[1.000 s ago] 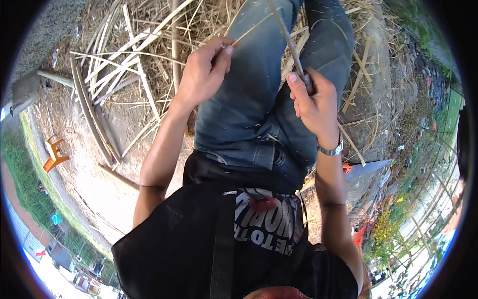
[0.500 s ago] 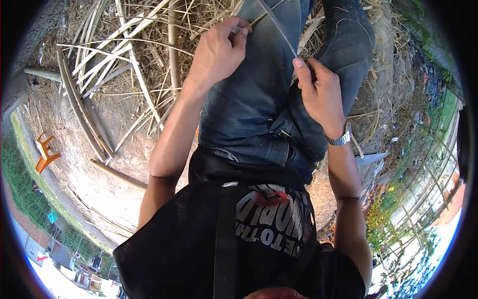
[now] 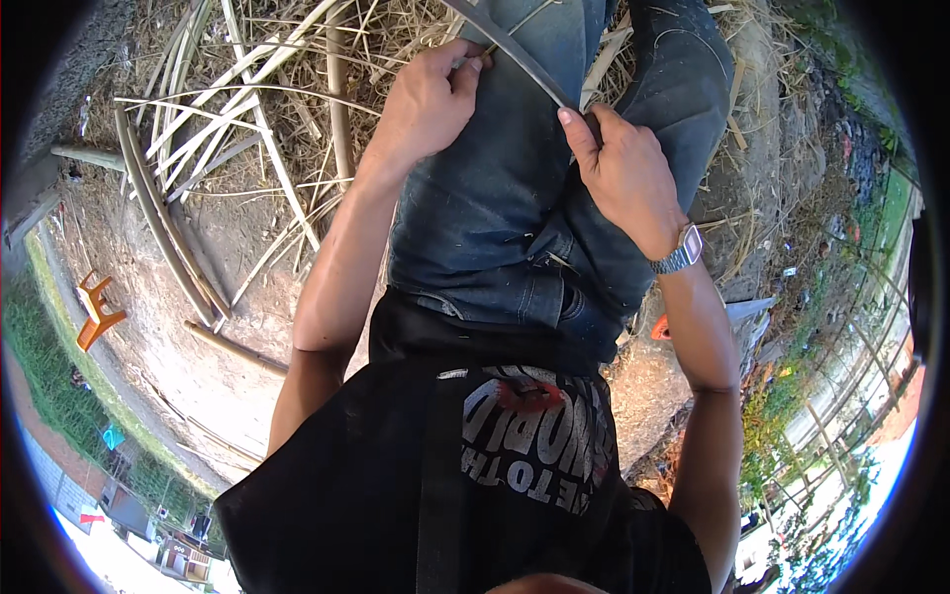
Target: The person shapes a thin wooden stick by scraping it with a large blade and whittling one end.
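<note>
My right hand, with a metal watch on its wrist, is closed at the near end of a long grey knife blade. The handle is hidden in the fist. From there the blade slants up and left over my jeans, past the top edge of the view. My left hand pinches a thin pale strip above my left thigh. That strip runs up and right, crossing close to the blade; whether they touch I cannot tell.
Many split pale strips lie heaped at the left on dry shavings. Longer poles rest on the dirt beside them. An orange plastic stool lies far left. Behind my right forearm show an orange piece and a grey pointed blade.
My right hand has shifted slightly left and turned, so the blade now shows broader and lies further left. My left hand has moved a little left, still pinching the strip.
</note>
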`<state>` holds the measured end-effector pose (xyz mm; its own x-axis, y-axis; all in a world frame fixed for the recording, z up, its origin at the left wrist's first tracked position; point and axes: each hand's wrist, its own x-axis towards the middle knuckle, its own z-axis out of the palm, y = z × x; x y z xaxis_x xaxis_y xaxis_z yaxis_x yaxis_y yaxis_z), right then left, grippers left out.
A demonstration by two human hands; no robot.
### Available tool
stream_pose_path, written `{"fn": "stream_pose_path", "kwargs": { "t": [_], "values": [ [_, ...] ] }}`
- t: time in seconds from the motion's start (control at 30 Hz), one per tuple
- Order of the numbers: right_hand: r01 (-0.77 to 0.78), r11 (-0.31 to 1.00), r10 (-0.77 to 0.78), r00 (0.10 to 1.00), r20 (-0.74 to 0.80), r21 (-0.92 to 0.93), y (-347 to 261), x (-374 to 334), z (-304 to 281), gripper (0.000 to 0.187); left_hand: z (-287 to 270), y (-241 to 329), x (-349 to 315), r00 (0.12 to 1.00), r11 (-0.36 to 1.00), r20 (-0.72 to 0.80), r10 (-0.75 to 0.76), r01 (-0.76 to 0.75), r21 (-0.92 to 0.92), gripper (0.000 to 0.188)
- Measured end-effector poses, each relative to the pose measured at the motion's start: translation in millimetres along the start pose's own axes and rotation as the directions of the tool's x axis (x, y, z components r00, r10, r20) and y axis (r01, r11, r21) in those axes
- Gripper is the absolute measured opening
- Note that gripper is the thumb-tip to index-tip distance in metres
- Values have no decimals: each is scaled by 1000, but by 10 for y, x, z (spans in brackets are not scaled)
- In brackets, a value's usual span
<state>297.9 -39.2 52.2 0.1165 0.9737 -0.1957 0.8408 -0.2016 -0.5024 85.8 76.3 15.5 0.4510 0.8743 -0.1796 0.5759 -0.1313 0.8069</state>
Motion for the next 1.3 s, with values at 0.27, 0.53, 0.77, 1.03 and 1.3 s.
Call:
{"fn": "stream_pose_path", "kwargs": {
  "t": [0.27, 0.53, 0.77, 1.03, 1.3],
  "values": [
    [84, 969, -67, 994, 81, -234, -29, 128, -77, 59, 91, -10, -170, 993, 1000, -116, -14, 16, 18, 21],
    [152, 942, -133, 988, 82, -300, 73, 139, 7, 61, 139, 39, -309, 984, 998, -179, -9, 19, 52, 20],
    [225, 928, -188, 971, 146, -297, 73, 167, 30, 62, 131, 90, -476, 975, 992, -192, -110, 120, 44, 20],
    [143, 941, -134, 990, 52, -306, 37, 456, 89, 60, 119, 522, -1193, 973, 960, 63, -224, 231, -158, 18],
    [180, 983, -182, 981, 70, 39, 186, 462, 75, 67, -202, -83, -1220, 922, 840, -20, -386, 342, -420, 25]
  ]
}}
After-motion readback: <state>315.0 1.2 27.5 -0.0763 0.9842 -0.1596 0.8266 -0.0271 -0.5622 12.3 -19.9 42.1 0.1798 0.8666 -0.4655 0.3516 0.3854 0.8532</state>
